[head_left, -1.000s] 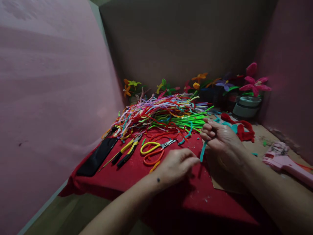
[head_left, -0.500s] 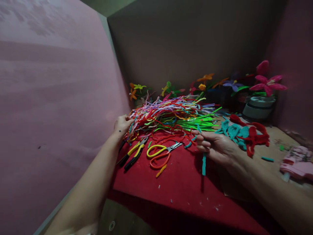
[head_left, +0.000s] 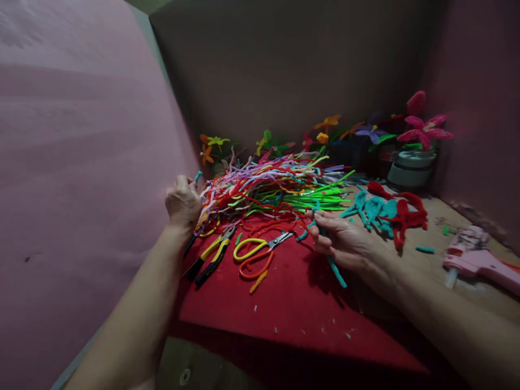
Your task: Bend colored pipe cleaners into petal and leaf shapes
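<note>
My left hand (head_left: 182,200) is closed beside the left end of a big heap of coloured pipe cleaners (head_left: 260,184). A short teal pipe cleaner end (head_left: 198,176) sticks up from its fingers. My right hand (head_left: 335,235) pinches another teal pipe cleaner (head_left: 337,273), which slants down below the palm, its upper tip showing above the fingers. Between the hands on the red cloth (head_left: 292,303) lie scissors (head_left: 270,246) with one yellow and one red-orange handle. Left of them are pliers (head_left: 215,252) with yellow and black grips.
Teal and red bent pipe cleaner shapes (head_left: 379,214) lie on cardboard at the right, near a pink glue gun (head_left: 475,260). Pipe cleaner flowers (head_left: 426,130) stand along the back, one in a grey pot (head_left: 411,169). A pink wall (head_left: 81,162) rises close on the left.
My left hand has drawn up and left, away from the heap, with the teal end now showing. The pipe cleaner in my right hand has tilted, its lower end swinging right. The view has shifted slightly.
</note>
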Tool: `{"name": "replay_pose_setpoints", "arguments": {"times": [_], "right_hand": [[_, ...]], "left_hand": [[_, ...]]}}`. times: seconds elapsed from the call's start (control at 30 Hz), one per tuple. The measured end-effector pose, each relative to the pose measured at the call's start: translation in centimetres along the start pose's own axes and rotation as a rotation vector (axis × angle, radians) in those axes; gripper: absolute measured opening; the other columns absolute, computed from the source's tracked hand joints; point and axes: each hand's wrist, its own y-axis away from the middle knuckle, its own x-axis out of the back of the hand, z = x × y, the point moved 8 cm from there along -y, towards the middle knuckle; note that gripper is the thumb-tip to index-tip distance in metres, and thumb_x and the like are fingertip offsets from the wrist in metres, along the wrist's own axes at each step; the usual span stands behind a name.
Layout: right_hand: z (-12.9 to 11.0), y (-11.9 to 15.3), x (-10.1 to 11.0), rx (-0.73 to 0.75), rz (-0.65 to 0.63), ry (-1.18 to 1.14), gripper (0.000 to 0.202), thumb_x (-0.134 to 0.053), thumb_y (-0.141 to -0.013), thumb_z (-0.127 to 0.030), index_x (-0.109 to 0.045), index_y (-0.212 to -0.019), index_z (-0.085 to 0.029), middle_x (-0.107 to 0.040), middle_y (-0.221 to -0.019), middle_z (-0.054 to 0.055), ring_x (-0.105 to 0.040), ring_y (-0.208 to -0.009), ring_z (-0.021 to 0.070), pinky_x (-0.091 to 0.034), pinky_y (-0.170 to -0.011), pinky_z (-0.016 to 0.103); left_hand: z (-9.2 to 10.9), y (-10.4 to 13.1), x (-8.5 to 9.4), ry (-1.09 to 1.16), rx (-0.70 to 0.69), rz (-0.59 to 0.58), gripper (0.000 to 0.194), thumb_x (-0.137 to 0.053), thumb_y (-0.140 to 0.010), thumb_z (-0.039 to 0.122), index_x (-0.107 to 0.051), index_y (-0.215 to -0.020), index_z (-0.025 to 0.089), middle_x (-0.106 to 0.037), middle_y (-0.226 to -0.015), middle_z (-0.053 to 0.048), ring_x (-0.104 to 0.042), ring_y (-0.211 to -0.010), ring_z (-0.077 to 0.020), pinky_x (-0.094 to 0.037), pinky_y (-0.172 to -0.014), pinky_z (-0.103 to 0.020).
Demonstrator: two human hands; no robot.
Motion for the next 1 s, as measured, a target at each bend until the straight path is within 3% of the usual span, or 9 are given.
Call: {"name": "replay_pose_setpoints", "arguments": {"times": [0.1, 0.17, 0.27, 0.37, 0.47, 0.6, 0.73, 1.0], "right_hand": [[0.1, 0.0, -0.2, -0.01, -0.012, -0.028, 0.009, -0.049, -0.08, -0.015, -0.058, -0.078, -0.013, -0.055, -0.055, 0.001, -0.039, -0.037, 0.0048, -0.025, -0.034, 0.016], [0.4, -0.1, -0.2, -0.036, -0.01, -0.055, 0.011, -0.048, -0.08, -0.015, -0.058, -0.075, -0.012, -0.056, -0.056, 0.002, -0.042, -0.039, 0.0056, -0.029, -0.036, 0.016], [0.7, -0.1, -0.1, -0.065, -0.005, -0.07, 0.013, -0.048, -0.079, -0.013, -0.057, -0.07, -0.012, -0.058, -0.056, 0.004, -0.047, -0.043, 0.0071, -0.035, -0.04, 0.018], [0.8, 0.0, -0.1, -0.07, -0.001, -0.038, 0.014, -0.047, -0.078, -0.012, -0.056, -0.067, -0.012, -0.058, -0.055, 0.004, -0.046, -0.041, 0.0067, -0.033, -0.039, 0.017], [0.8, 0.1, -0.2, -0.069, -0.008, -0.01, 0.012, -0.046, -0.077, -0.011, -0.057, -0.072, -0.01, -0.058, -0.055, 0.004, -0.046, -0.04, 0.0067, -0.028, -0.036, 0.017], [0.9, 0.0, -0.5, -0.07, -0.041, 0.007, 0.009, -0.047, -0.077, -0.014, -0.054, -0.082, -0.012, -0.059, -0.055, 0.003, -0.043, -0.037, 0.006, -0.02, -0.033, 0.015], [0.8, 0.1, -0.9, -0.043, -0.075, 0.03, 0.005, -0.048, -0.077, -0.015, -0.05, -0.081, -0.017, -0.058, -0.053, 0.0, -0.036, -0.031, 0.0042, -0.016, -0.033, 0.015], [0.5, 0.7, -1.7, -0.022, -0.124, 0.072, 0.01, -0.054, -0.074, -0.021, -0.049, -0.082, -0.018, -0.053, -0.046, -0.006, -0.024, -0.026, 0.0014, -0.014, -0.034, 0.017]], "left_hand": [[2.8, 0.2, 1.9, -0.036, -0.264, 0.178, 0.025, -0.033, -0.086, 0.021, -0.055, -0.091, 0.01, -0.058, -0.088, -0.017, -0.053, -0.086, -0.0287, -0.037, -0.075, -0.041], [4.7, 0.7, 2.2, -0.021, -0.434, 0.215, 0.021, -0.034, -0.084, 0.016, -0.054, -0.09, 0.01, -0.056, -0.089, -0.016, -0.051, -0.09, -0.0282, -0.037, -0.078, -0.041], [7.7, 2.0, 2.1, 0.101, -0.639, 0.169, 0.021, -0.037, -0.082, 0.01, -0.054, -0.093, 0.012, -0.055, -0.088, -0.011, -0.051, -0.087, -0.0228, -0.039, -0.077, -0.036], [11.2, 4.4, 2.8, 0.352, -0.773, 0.044, 0.017, -0.042, -0.084, 0.014, -0.055, -0.093, 0.016, -0.056, -0.087, -0.007, -0.053, -0.081, -0.0163, -0.042, -0.074, -0.028], [14.7, 7.2, 4.3, 0.635, -0.786, -0.112, 0.011, -0.046, -0.084, 0.018, -0.057, -0.082, 0.017, -0.056, -0.08, -0.003, -0.053, -0.076, -0.0116, -0.042, -0.072, -0.023], [18.2, 10.5, 5.0, 0.836, -0.74, -0.327, 0.009, -0.052, -0.082, 0.022, -0.058, -0.077, 0.016, -0.055, -0.076, -0.001, -0.052, -0.069, -0.0098, -0.041, -0.064, -0.021], [19.0, 11.7, 3.8, 0.874, -0.621, -0.404, 0.008, -0.054, -0.08, 0.02, -0.059, -0.076, 0.016, -0.056, -0.073, -0.001, -0.052, -0.068, -0.0101, -0.04, -0.063, -0.021], [18.9, 12.0, 2.8, 0.915, -0.526, -0.401, 0.013, -0.053, -0.081, 0.02, -0.065, -0.086, 0.017, -0.053, -0.07, -0.001, -0.049, -0.066, -0.0104, -0.039, -0.064, -0.022]]}}
